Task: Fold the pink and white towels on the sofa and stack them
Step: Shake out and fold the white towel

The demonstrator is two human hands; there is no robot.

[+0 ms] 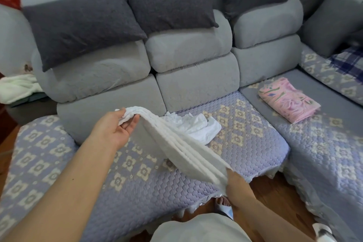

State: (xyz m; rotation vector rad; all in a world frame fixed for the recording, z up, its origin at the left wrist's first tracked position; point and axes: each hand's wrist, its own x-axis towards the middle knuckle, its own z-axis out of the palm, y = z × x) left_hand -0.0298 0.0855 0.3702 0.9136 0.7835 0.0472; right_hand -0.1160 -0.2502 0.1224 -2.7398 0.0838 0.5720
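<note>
Both hands hold the folded white towel point(182, 147): left hand point(115, 125) pinches one end, right hand point(238, 182) grips the other.

You have open quilted seat cover point(125, 167) under and left of the raised folded white towel point(182, 149). Just beyond it a crumpled white towel point(196, 125) blocks the far middle. Farther right, the folded pink towel point(287, 99) occupies the corner seat; bare cover lies nearer it.
</note>
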